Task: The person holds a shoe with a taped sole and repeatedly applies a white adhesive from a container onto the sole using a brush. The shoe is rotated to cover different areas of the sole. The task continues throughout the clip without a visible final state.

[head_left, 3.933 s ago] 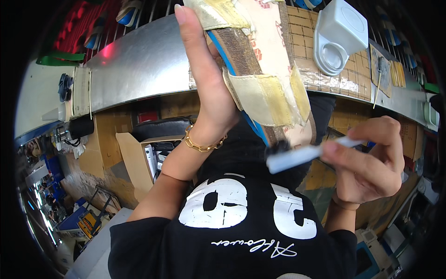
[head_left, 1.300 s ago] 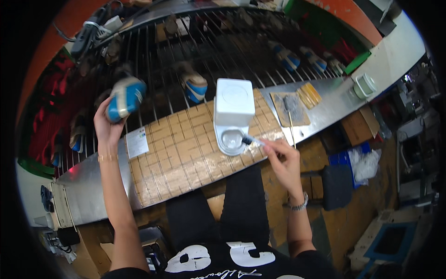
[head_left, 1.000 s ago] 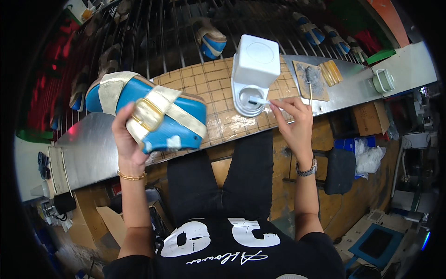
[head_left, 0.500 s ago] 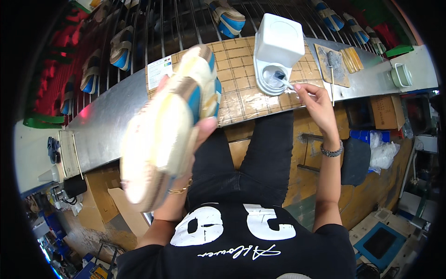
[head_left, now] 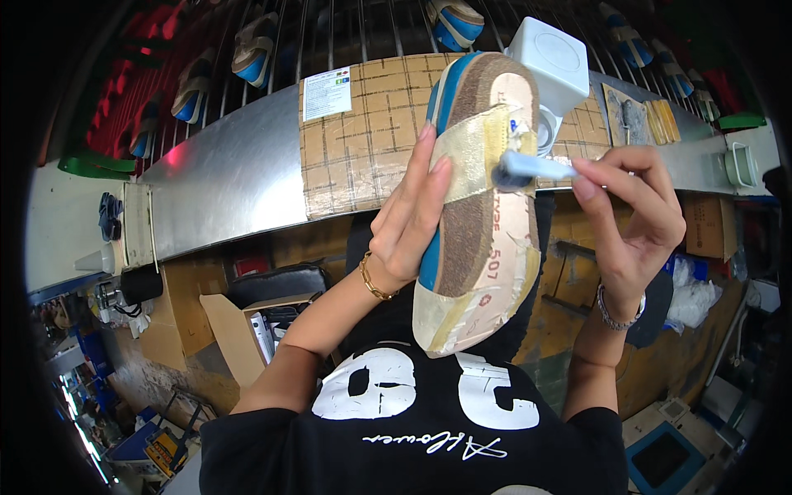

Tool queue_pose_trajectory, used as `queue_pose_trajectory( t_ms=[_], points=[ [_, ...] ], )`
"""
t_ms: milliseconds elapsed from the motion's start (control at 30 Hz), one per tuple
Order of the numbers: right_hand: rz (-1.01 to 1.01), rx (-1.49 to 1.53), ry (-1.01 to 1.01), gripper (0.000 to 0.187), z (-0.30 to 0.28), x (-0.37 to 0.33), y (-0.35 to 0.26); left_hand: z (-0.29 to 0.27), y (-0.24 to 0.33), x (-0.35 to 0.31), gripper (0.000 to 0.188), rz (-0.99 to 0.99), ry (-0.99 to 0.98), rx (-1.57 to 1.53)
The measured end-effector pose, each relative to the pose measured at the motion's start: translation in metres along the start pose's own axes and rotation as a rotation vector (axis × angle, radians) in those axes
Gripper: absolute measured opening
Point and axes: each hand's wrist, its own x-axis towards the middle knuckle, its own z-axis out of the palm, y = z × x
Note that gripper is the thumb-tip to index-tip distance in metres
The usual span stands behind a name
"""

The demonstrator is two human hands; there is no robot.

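Observation:
My left hand (head_left: 410, 214) grips a sandal (head_left: 464, 247) from its left side, fingers against its edge and strap. Its underside faces me: a brown cork-like rim, a pale board in the middle, blue along the side. A cream strap (head_left: 469, 163) wraps onto the underside, and another pale piece folds over the near end. Pinched between thumb and fingers of my right hand (head_left: 635, 214) is a small brush (head_left: 540, 167) with a pale blue handle. Its dark tip is at the strap's end over the board; exact contact is blurred. Behind the sandal stands a white pot-like dispenser (head_left: 554, 66), partly hidden.
Under the dispenser lies a taped cardboard sheet (head_left: 363, 157) on the metal bench (head_left: 223, 181). Beyond, a barred rack (head_left: 346, 33) carries several similar sandals. At right are a board with yellow sticks (head_left: 662, 122) and a green-white container (head_left: 740, 165). An open carton (head_left: 227, 326) stands below left.
The brush has come out of the dispenser's cup to the sandal. My left hand has brought the sandal rightward and turned its underside up. The view has shifted slightly.

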Motion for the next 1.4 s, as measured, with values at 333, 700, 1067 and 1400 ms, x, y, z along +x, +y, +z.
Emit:
queue_pose_trajectory(
  t_ms=[333,700,1067,1400],
  points=[
    [-0.291,-0.165,0.09,0.027,-0.01,0.016,0.004,-0.022,0.028,0.032,0.039,-0.068,-0.126,-0.094],
    [-0.218,-0.023,-0.143,0.029,-0.024,0.017,0.004,-0.035,0.034,0.034,0.043,-0.04,-0.146,-0.157],
    [-0.098,0.15,-0.201,0.024,-0.017,0.015,-0.008,-0.043,0.031,0.027,0.087,-0.24,-0.272,-0.115],
    [0.188,0.143,-0.108,0.016,0.001,-0.004,-0.029,-0.034,0.016,0.044,0.06,-0.029,0.031,0.032]
  ],
)
